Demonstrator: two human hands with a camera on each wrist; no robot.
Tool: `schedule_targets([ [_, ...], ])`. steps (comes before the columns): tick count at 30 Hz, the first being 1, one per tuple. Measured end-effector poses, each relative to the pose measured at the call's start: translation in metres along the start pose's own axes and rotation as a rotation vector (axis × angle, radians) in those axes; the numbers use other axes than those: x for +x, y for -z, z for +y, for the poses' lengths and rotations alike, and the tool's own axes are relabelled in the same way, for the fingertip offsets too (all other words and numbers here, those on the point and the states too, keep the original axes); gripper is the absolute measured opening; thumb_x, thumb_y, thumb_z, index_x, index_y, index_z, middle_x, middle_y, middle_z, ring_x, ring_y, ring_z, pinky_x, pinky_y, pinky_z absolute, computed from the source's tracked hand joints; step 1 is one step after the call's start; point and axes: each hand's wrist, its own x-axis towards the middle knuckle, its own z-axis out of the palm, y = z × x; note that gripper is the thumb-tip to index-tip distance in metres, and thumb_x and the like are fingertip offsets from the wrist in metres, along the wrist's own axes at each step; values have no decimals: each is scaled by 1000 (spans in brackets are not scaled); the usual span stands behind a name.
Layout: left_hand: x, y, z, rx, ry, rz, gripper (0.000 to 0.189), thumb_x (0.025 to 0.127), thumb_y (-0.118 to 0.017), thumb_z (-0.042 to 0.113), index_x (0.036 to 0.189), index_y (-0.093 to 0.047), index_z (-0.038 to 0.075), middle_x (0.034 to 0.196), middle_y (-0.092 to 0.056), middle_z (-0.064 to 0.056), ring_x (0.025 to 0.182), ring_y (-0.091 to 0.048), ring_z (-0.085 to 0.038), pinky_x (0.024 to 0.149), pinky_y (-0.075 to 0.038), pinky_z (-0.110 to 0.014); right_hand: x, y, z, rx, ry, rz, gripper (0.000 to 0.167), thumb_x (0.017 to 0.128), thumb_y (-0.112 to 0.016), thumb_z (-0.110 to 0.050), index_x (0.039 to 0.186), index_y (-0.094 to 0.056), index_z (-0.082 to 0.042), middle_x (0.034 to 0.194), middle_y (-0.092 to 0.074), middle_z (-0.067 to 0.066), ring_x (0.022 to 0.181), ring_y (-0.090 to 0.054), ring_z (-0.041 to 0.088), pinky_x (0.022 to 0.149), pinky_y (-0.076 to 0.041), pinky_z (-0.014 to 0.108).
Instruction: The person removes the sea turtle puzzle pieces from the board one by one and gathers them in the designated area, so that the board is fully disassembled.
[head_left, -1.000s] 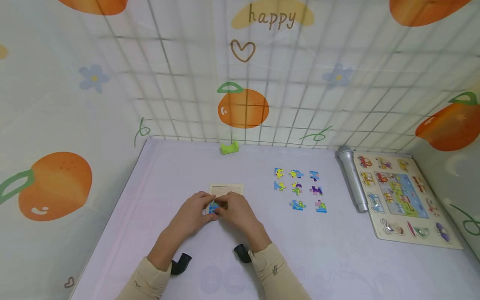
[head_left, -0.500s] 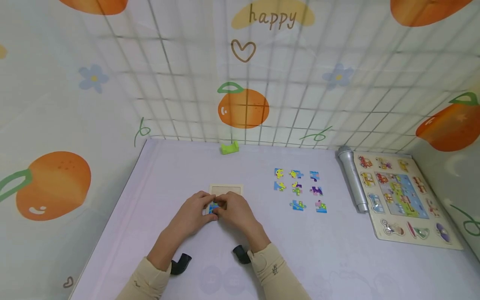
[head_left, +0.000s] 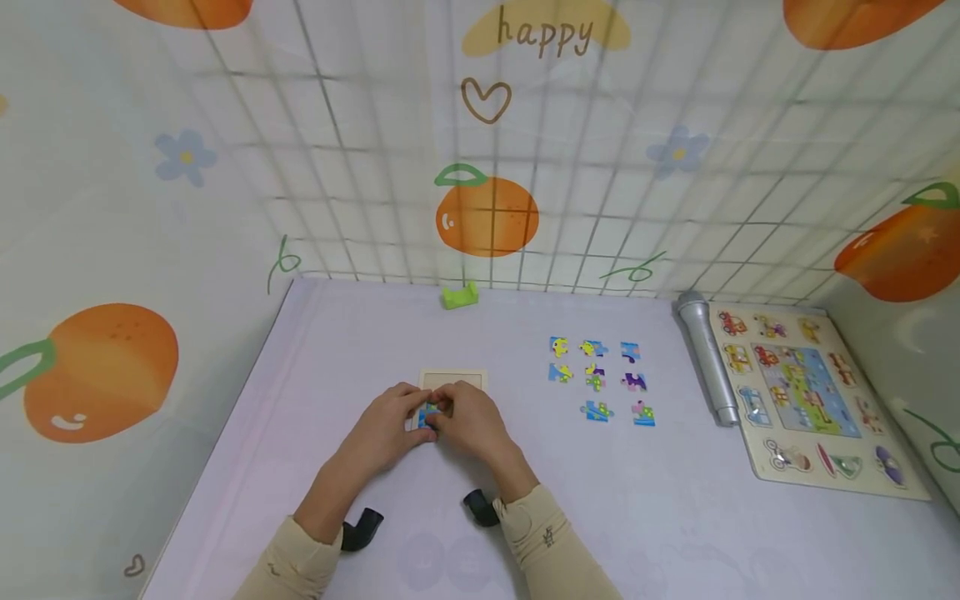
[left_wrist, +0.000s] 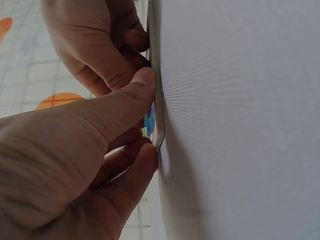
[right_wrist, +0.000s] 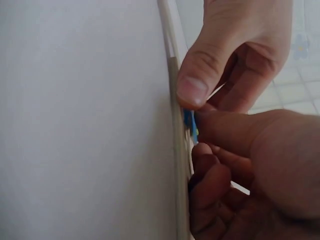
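A small wooden puzzle tray (head_left: 453, 373) lies flat on the table, its near part covered by both hands. My left hand (head_left: 382, 425) grips the tray's near left corner, its thumb on the near edge (left_wrist: 159, 112). Over the tray, my right hand (head_left: 476, 425) pinches a blue puzzle piece (right_wrist: 189, 120), which stands tilted at the frame in the right wrist view. More blue and green puzzle picture (head_left: 427, 414) shows between the hands. Fingers hide the rest of the tray's inside. To the right lie several loose puzzle pieces (head_left: 595, 379) in loose rows.
A silver microphone (head_left: 707, 358) lies farther right, against a wooden peg puzzle board (head_left: 806, 392) with vehicle pictures. By the back wall sits a light green plastic piece (head_left: 460, 296). Black curved parts (head_left: 362, 530) stick out at both sleeves.
My right wrist has shifted slightly left and its fingers have moved a little over the tray. The left hand keeps its grip on the corner, and the loose pieces stay put.
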Motion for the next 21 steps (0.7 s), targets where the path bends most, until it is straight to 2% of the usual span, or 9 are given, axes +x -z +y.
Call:
schedule_targets([
  [10, 0, 0, 1, -10, 13, 5, 55, 79, -89, 26, 127, -70, 7, 110, -65, -2, 85, -52, -12, 72, -46, -28, 0, -2, 2, 72, 8, 14, 12, 94, -74, -21, 106, -70, -21, 91, -75, -5, 84, -68, 11, 77, -53, 30],
  [21, 0, -1, 0, -10, 8, 8, 52, 78, -90, 26, 123, -71, 7, 111, -66, -3, 86, -53, -13, 72, -47, -28, -1, -1, 2, 130, 19, 26, 10, 95, -72, -15, 102, -71, -21, 89, -78, -3, 81, -70, 10, 73, -53, 28],
])
